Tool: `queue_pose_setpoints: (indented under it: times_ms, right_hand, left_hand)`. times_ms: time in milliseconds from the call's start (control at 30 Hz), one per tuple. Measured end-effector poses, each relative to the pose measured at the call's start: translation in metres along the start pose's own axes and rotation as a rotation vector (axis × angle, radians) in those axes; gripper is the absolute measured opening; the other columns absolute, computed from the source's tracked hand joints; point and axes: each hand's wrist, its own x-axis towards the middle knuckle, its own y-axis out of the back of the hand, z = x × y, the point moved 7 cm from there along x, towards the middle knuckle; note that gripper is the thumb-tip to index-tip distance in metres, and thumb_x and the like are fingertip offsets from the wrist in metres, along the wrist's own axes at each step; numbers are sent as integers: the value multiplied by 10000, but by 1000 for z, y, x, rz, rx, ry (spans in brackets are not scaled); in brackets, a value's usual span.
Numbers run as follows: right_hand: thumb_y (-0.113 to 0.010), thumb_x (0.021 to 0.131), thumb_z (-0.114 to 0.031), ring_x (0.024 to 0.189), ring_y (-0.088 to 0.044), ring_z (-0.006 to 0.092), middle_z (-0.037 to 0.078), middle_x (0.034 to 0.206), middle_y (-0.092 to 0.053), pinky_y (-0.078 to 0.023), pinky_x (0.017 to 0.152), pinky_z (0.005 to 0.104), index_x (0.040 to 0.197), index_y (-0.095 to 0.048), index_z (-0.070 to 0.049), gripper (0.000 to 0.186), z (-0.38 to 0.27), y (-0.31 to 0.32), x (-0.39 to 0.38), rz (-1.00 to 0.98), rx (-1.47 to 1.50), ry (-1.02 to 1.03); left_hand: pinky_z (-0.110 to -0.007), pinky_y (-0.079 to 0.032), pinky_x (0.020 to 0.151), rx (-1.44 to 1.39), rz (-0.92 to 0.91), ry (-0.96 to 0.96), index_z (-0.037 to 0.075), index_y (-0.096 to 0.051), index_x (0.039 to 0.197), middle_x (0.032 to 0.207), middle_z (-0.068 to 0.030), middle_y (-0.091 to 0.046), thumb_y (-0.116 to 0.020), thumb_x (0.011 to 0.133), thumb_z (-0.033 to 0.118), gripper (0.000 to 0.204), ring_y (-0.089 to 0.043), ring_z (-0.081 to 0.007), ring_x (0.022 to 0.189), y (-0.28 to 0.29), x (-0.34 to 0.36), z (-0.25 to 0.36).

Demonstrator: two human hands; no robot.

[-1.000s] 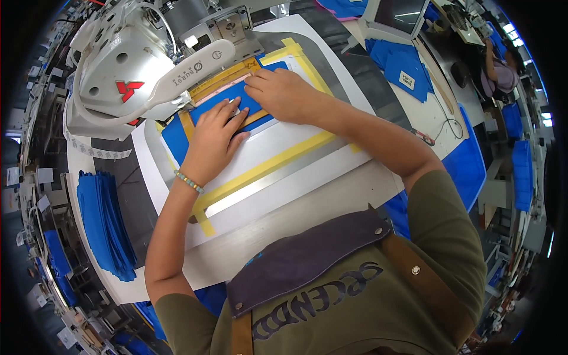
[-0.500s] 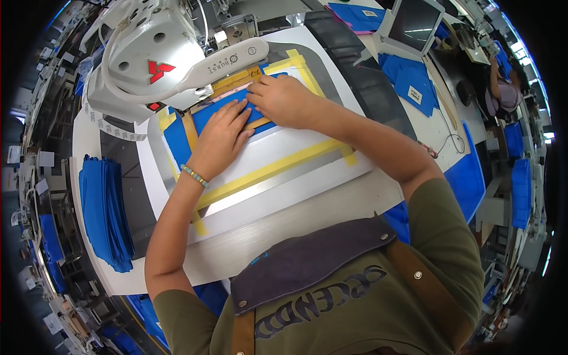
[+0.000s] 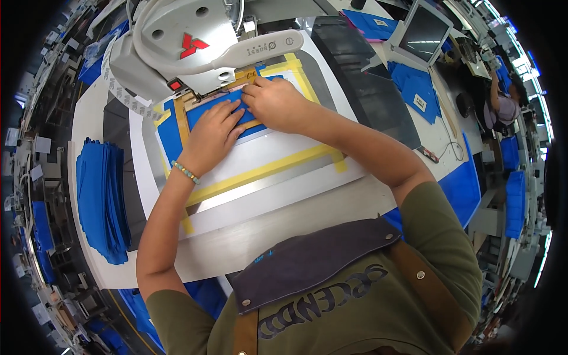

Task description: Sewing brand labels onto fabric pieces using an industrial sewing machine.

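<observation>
Lying on a yellow-taped white sheet (image 3: 260, 148) beneath the white machine (image 3: 177, 50), the blue fabric (image 3: 171, 136) is partly covered by both hands and a yellowish frame (image 3: 182, 124), its far edge hard to make out. The left hand (image 3: 212, 133) rests open and flat, gripping nothing, while the right hand (image 3: 273, 106) bends its fingers down beside it; whether they pinch the fabric I cannot tell. Around them lie a pale tabletop (image 3: 248, 245), a blue cloth stack (image 3: 100, 201) and a blurred workshop, its edges swallowed by the dark rim.
</observation>
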Motion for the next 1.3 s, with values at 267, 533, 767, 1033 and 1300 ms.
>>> queue_pose_setpoints:
  times_ms: [267,533,767,1033,1300]
  right_hand:
    - [-724,908,-185,1070,-691,262,82,1184,-739,-589,905,381,1074,-770,-33,230,-11,1,16,-28,15,-31]
    - [-658,988,-157,1187,-692,314,131,1311,-719,-547,1039,407,1163,-780,-4,263,41,41,-14,-20,433,-231]
    - [-654,1000,-51,1369,-589,279,104,1357,-717,-443,1168,414,1322,-722,-76,331,-27,22,-22,-138,441,100]
    - [-659,977,-62,1331,-612,276,87,1359,-719,-440,1162,416,1292,-732,-80,323,-31,23,-30,-77,322,110]
    - [-644,994,-81,1320,-616,266,88,1354,-721,-463,1138,400,1297,-735,-58,317,-29,22,-32,-20,408,96]
  left_hand:
    - [-452,-450,1156,71,-6,18,18,-679,1332,1458,-131,-634,-700,997,233,398,-567,-337,1359,9,-13,-7]
    - [-459,-422,1187,57,-6,76,69,-680,1370,1529,-110,-595,-710,996,246,415,-512,-346,1432,37,-45,-18]
    - [-480,-358,1236,2,-92,36,77,-646,1434,1590,-91,-547,-706,990,194,463,-449,-343,1497,16,-35,-13]
    - [-477,-315,1263,-37,-152,2,110,-625,1487,1656,-60,-490,-708,980,244,531,-407,-336,1537,14,-32,-13]
    - [-490,-338,1242,-59,-218,-22,159,-669,1457,1631,-53,-529,-741,964,323,525,-441,-346,1507,22,-27,-18]
